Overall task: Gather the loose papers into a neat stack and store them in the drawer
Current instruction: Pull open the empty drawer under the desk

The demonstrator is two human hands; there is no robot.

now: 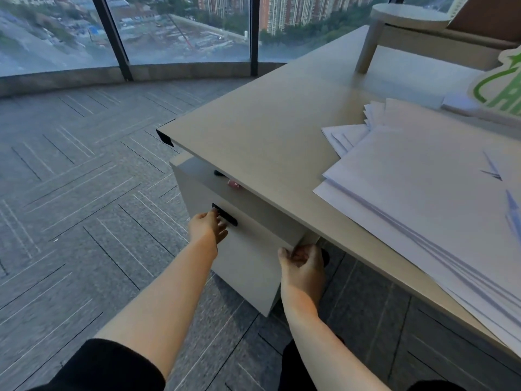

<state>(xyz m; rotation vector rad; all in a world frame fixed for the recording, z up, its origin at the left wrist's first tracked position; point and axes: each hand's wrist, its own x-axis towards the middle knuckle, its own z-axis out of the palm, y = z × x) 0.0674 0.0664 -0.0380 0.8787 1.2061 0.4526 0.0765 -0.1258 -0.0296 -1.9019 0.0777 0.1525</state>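
L hand [208, 224] grip: fingers hooked on drawer [248, 258] handle [224, 215]. R hand [303, 261] grip pinches drawer's top corner. Papers [439, 193] up-right of both grips on tabletop [267, 131], nearer R hand, still fanned.

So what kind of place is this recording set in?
Likely a high-rise office: a desk carrying loose papers, a drawer cabinet beneath it, and floor-to-ceiling windows overlooking city buildings.

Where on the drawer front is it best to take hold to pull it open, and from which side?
Grip the black handle, a bar recessed near the top edge of the drawer front. Come from the front, fingers hooking in from above. The left hand already reaches it.
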